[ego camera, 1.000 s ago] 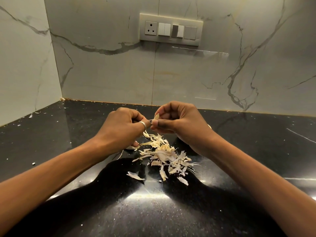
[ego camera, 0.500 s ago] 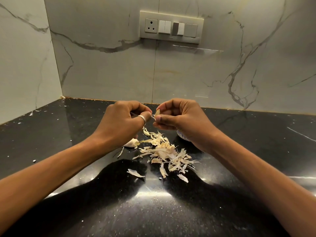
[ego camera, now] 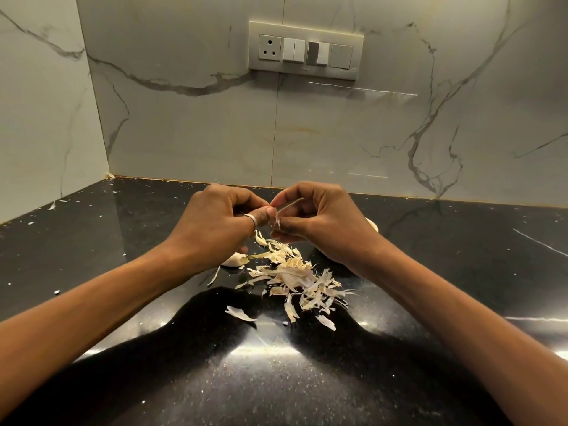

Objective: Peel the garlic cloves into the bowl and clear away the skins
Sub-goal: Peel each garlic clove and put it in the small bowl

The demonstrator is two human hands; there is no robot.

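Pinching garlic clove [ego camera: 277, 222] between left hand [ego camera: 215, 224] and right hand [ego camera: 325, 221], both clenching on it, hiding most of it. Noting pale object [ego camera: 372, 224] behind right wrist, partly covered, unidentifiable.

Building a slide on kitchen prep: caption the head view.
Left hand and right hand pinch a garlic clove over a heap of skins on the black counter.
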